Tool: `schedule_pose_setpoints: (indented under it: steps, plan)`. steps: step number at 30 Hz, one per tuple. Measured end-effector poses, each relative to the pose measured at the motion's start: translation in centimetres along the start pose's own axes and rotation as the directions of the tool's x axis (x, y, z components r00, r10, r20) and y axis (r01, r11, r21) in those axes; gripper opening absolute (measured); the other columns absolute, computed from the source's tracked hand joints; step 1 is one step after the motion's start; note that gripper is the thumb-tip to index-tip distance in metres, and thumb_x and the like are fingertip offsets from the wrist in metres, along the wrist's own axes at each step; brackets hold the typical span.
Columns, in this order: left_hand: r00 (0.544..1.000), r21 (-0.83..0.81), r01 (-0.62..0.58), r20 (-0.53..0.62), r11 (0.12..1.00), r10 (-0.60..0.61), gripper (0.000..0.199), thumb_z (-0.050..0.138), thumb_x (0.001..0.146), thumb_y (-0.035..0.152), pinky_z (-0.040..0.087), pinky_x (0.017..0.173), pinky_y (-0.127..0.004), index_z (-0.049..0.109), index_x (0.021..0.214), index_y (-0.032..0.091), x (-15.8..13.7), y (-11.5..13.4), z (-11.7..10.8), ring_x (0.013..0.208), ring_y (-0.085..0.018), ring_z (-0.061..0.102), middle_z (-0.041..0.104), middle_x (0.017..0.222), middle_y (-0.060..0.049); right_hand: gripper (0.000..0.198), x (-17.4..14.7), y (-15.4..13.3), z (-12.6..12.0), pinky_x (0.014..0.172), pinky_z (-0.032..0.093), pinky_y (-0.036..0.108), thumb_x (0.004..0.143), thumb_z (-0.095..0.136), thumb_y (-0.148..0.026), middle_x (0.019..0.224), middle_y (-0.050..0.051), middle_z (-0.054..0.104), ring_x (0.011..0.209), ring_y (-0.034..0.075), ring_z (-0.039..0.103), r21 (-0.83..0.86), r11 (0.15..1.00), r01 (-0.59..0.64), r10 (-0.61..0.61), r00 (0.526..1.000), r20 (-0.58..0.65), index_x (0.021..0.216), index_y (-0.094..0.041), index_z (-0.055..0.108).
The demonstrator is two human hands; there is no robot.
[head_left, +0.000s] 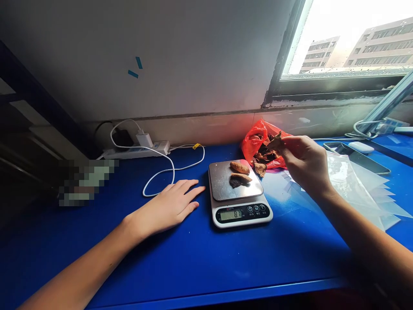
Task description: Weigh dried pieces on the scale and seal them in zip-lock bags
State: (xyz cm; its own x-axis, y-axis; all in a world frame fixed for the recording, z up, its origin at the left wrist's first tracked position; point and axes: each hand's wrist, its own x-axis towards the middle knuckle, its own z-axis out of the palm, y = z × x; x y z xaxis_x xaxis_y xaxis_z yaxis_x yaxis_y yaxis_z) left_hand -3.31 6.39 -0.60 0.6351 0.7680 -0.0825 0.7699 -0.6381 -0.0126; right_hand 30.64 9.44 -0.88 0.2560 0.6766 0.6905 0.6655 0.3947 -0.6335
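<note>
A white kitchen scale [237,196] with a steel plate stands on the blue table, its display [230,215] reading about 8.7. On its plate lie a few dried brown pieces [240,167], one with a dark underside. My left hand [177,200] rests flat on the table left of the scale, fingers spread. Over an open red plastic bag [254,135] of similar dried pieces, my right hand [305,161] pinches a dried brown piece [275,141] between thumb and fingertips. Another brown piece [260,169] sits at the bag's mouth, beside the scale plate.
Clear plastic bags [351,176] lie fanned out at the right, near a dark phone [369,158] and a white earbud case [361,147]. A power strip [138,150] with a charger and a looped white cable [174,172] runs along the wall. A window is at upper right.
</note>
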Motion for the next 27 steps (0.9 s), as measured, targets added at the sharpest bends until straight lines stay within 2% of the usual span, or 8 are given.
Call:
schedule_pose_setpoints:
  steps: [8, 15, 27]
  plan:
    - [1.0, -0.017, -0.013, -0.025, 1.0, 0.012, 0.044, 0.041, 0.1, 0.035, 0.037, 0.108, -0.05, 0.046, 0.142, 0.025, 0.0, -0.1, 0.1, 0.134, -0.03, 0.042, 0.045, 0.148, -0.011, 0.016, 0.2, -0.3, -0.2, 0.071, 0.054, 0.032, 0.077, 0.068, -0.031, 0.089, 0.006, 0.068, 0.077, 0.019, 0.066, 0.006, 1.0, -0.012, 0.012, 1.0, 0.008, 0.085, -0.018, 0.068]
    - [1.0, -0.005, -0.006, -0.025, 1.0, 0.006, 0.044, 0.041, 0.1, 0.035, 0.036, 0.109, -0.049, 0.046, 0.142, 0.025, 0.0, -0.1, 0.2, 0.135, -0.029, 0.042, 0.044, 0.148, -0.011, 0.017, -0.1, -0.7, -0.1, 0.071, 0.057, 0.031, 0.08, 0.064, -0.028, 0.097, 0.006, 0.071, 0.078, 0.017, 0.069, 0.122, 0.989, -0.088, 0.078, 0.993, 0.086, 0.093, -0.018, 0.063]
    - [1.0, -0.002, -0.003, -0.01, 1.0, 0.003, 0.044, 0.04, 0.1, 0.035, 0.035, 0.11, -0.05, 0.045, 0.143, 0.023, 0.0, 0.0, 0.1, 0.136, -0.029, 0.04, 0.043, 0.149, -0.012, 0.022, 0.0, -1.3, 0.0, 0.07, 0.059, 0.031, 0.079, 0.068, -0.034, 0.099, 0.007, 0.071, 0.075, 0.017, 0.071, 0.243, 0.958, -0.15, 0.127, 0.986, 0.108, 0.093, -0.018, 0.06]
